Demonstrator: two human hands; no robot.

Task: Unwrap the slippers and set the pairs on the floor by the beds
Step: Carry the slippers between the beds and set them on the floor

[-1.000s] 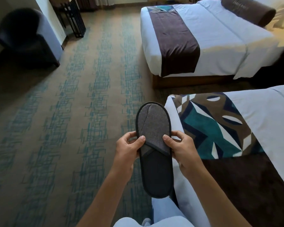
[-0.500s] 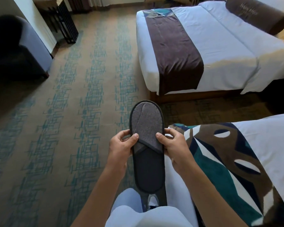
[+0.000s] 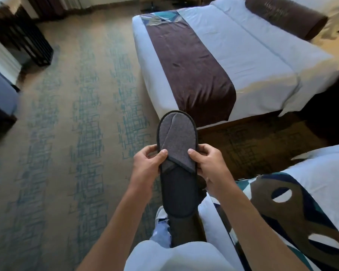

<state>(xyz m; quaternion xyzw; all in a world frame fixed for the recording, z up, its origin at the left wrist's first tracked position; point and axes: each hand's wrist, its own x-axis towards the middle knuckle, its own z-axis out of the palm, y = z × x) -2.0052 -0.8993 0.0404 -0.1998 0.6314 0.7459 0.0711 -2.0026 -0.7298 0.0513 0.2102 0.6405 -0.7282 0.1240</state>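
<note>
My left hand (image 3: 148, 163) and right hand (image 3: 208, 163) still pinch the bare slipper (image 3: 177, 163) between them; I've stepped nearer the far bed (image 3: 233, 55), so setting down comes next.

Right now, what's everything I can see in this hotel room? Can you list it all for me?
slipper: one seen for certain, grey upper, dark sole edge, held up between both hands
far bed: one, white, upper right
brown bed runner: one, across far bed's foot
bolster: one, brown, far bed's head
near bed: one, white, lower right
patterned runner: one, teal, brown, white, on near bed
carpet: tan with teal hatching
armchair: one, dark, left edge
left hand: gripping slipper's left edge
right hand: gripping slipper's right edge
</note>
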